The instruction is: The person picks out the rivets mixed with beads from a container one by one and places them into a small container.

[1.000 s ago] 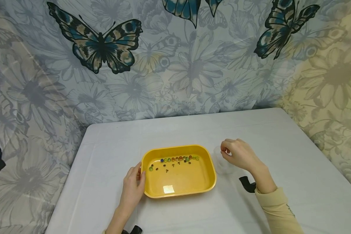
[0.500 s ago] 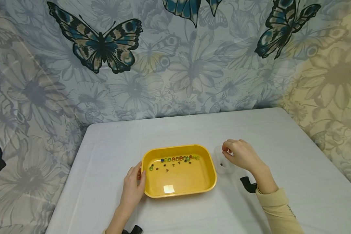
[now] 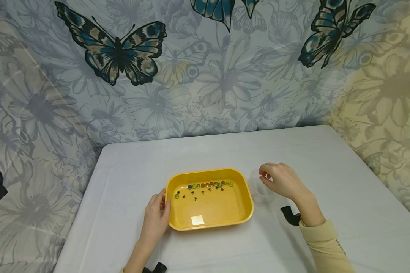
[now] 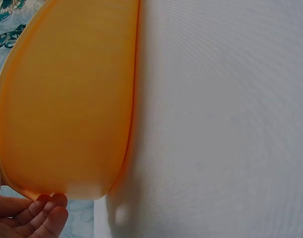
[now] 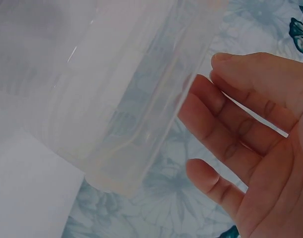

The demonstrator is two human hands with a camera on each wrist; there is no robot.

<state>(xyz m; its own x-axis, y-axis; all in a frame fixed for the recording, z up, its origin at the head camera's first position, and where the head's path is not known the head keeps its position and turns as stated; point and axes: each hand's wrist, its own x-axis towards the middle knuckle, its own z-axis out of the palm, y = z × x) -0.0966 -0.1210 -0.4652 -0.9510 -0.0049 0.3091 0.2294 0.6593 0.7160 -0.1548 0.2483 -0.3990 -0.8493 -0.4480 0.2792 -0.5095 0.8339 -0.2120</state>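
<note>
White tabletop (image 3: 130,170): my left hand (image 3: 155,216) pinches the tray (image 3: 222,210) at nine o'clock; right hand (image 3: 283,181), loosely curled, empty, by the cup (image 3: 259,194).

A pale yellow fabric sleeve (image 3: 328,252) with a wide cuff (image 3: 316,228) is covering the right forearm, small dark markings (image 3: 341,247) showing along its side. A curved black piece (image 3: 290,215) is jutting at the right wrist (image 3: 311,218); another black piece (image 3: 159,267) is showing at the left wrist (image 3: 136,253), near a pale yellow sleeve edge (image 3: 122,270).
</note>
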